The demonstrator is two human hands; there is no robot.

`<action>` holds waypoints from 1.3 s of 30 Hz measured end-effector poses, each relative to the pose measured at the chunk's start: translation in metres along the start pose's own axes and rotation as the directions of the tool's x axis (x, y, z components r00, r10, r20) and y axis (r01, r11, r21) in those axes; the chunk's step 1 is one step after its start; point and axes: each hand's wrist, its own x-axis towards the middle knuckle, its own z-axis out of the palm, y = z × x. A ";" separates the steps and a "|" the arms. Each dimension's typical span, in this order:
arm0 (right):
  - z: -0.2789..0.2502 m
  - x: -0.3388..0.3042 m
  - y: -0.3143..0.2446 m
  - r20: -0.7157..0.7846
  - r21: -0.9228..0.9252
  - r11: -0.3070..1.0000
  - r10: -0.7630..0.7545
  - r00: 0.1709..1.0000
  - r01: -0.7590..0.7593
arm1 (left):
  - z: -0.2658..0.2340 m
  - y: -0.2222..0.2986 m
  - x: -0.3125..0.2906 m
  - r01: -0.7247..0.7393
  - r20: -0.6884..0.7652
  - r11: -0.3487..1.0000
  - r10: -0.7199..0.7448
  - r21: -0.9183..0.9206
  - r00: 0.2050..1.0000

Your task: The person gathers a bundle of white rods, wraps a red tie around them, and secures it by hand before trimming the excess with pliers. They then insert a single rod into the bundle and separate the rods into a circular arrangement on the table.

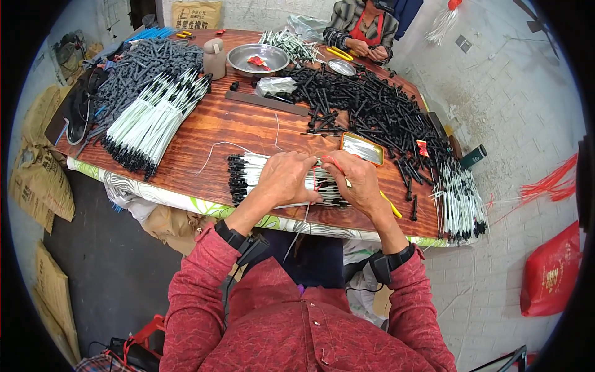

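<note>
A bundle of thin white rods with black ends (238,180) lies crosswise at the table's near edge. My left hand (285,178) rests on it, thumb pressed against the rods and fingertips bent toward the right hand. Closed in a pinch just beside it, my right hand (359,181) has a small pale end poking out below its fingers. What that hand holds is mostly hidden; some red shows at its fingertips. A red string (315,181) crosses the bundle between my hands. White string (214,149) trails over the wood beyond the bundle, and another strand hangs over the near edge.
A larger white rod bundle (152,121) lies left, by grey pieces (158,59). Loose black pieces (372,99) cover the right, near an orange-rimmed tin (379,162) and another bundle (458,201). A metal bowl (258,59) stands farther back. A person's hands (367,49) work across the table.
</note>
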 end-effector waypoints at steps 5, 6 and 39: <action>0.007 -0.001 0.007 0.089 0.078 0.989 0.118 0.989 -0.125 | -0.001 0.001 0.001 0.014 0.032 1.000 -0.014 0.012 0.999; 0.008 -0.001 0.009 0.078 0.092 0.985 0.140 0.987 -0.147 | -0.001 0.002 0.001 0.019 0.039 1.000 -0.019 0.015 0.999; 0.011 -0.008 -0.026 0.031 -0.012 0.941 0.337 0.941 -0.337 | 0.003 -0.003 -0.001 0.010 0.020 1.000 -0.010 -0.002 1.000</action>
